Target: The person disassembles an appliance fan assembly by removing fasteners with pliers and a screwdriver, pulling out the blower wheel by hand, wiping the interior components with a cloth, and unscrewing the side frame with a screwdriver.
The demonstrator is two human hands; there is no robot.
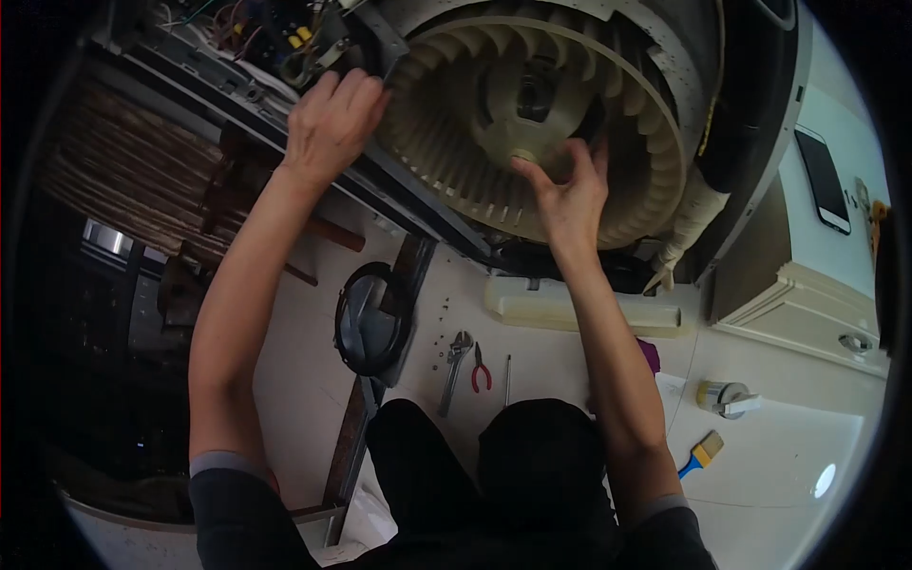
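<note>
A large, yellowed plastic blower fan wheel [655, 142] sits in the open housing of an appliance at the top. My right hand [573, 195] reaches inside it, thumb and fingers curved against the central hub [518, 142]; some fingertips are hidden by the hub. To the left, my left hand [337, 123] is closed over the metal frame [266, 123] beside the exposed wiring [294, 38]. Its fingertips are out of sight behind the frame.
An adjustable wrench [456, 370], red-handled pliers [482, 369], a thin rod-like tool [507, 378] and several small fasteners [439, 353] lie on the floor. Nearby are a black round part [372, 318], a brush [703, 453] and a capped jar [724, 399]. A phone [823, 180] rests on the right-hand cabinet.
</note>
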